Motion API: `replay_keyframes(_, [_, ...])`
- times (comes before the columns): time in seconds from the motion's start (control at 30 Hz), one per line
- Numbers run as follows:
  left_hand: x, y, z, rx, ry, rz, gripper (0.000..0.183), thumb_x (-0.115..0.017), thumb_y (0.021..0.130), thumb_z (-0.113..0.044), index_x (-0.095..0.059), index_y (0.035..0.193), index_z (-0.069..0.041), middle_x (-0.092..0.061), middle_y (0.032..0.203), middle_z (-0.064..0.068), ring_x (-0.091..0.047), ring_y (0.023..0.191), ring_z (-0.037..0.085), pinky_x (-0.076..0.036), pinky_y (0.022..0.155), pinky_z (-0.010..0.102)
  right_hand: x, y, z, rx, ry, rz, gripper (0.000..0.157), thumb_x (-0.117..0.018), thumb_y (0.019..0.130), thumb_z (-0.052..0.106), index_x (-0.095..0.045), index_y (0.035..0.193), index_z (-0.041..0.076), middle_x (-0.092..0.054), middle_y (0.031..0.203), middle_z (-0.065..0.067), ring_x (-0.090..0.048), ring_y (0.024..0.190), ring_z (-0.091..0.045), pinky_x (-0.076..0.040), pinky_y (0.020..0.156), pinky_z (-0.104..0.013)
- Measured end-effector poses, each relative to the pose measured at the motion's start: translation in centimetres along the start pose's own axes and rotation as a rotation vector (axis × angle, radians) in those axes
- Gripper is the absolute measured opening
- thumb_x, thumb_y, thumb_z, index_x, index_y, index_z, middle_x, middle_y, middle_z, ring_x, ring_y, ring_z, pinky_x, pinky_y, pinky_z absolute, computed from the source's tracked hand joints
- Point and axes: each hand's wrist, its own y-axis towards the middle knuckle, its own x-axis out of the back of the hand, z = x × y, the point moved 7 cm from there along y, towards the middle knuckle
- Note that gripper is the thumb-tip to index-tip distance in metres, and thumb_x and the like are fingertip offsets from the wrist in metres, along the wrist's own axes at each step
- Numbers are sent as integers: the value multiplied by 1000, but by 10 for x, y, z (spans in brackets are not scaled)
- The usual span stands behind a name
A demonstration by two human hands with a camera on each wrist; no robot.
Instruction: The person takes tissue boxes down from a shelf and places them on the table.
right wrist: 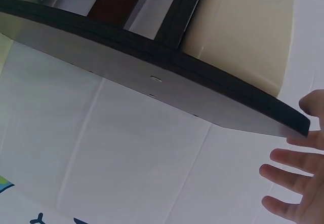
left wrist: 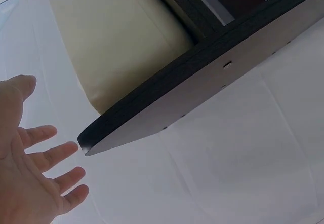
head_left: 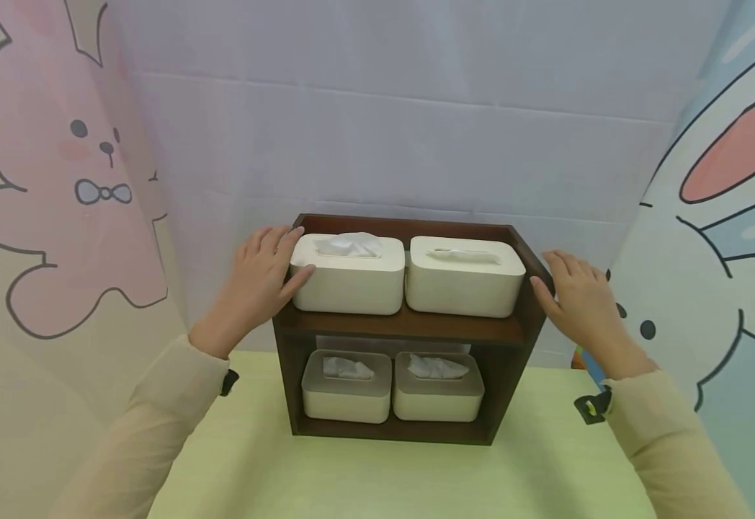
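Observation:
A dark brown two-tier shelf (head_left: 410, 328) holds cream tissue boxes, two on each tier. My left hand (head_left: 264, 267) is at the shelf's upper left corner, fingers spread, its thumb overlapping the upper left tissue box (head_left: 348, 288) in the head view. At the upper right corner is my right hand (head_left: 575, 295), fingers loosely extended beside the side panel and near the upper right tissue box (head_left: 465, 285). In the left wrist view the left fingers (left wrist: 55, 155) lie just off the shelf's corner. The right fingers (right wrist: 288, 176) are right at the opposite corner in the right wrist view.
The lower left tissue box (head_left: 346, 396) and lower right tissue box (head_left: 439, 396) show tissue at their slots. The shelf stands on a light green table (head_left: 377, 483). Behind it hangs a pale cloth (head_left: 403, 144), with cartoon rabbits on both sides.

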Motion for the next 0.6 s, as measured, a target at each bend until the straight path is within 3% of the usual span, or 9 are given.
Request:
replay_keyframes(0.3, [-18,24,-4,-36,-43,230,61,-45,94,-42,-30,141,-6,-37,141,17,-32,130,37,-26,105,54,-16,3,-6,-38,-5,58,40,-45,94,17,-44,126,-7,-47,125,-27,-44,112,-45,-34,89,-61])
replay_keyframes(0.6, [-35,43,-2,-75,-56,334,67,-49,89,-49,-35,139,-7,-42,138,15,-40,125,36,-32,102,51,-23,3,-6,-22,16,30,39,-44,92,12,-43,125,-9,-50,120,-29,-48,107,-47,-38,84,-60])
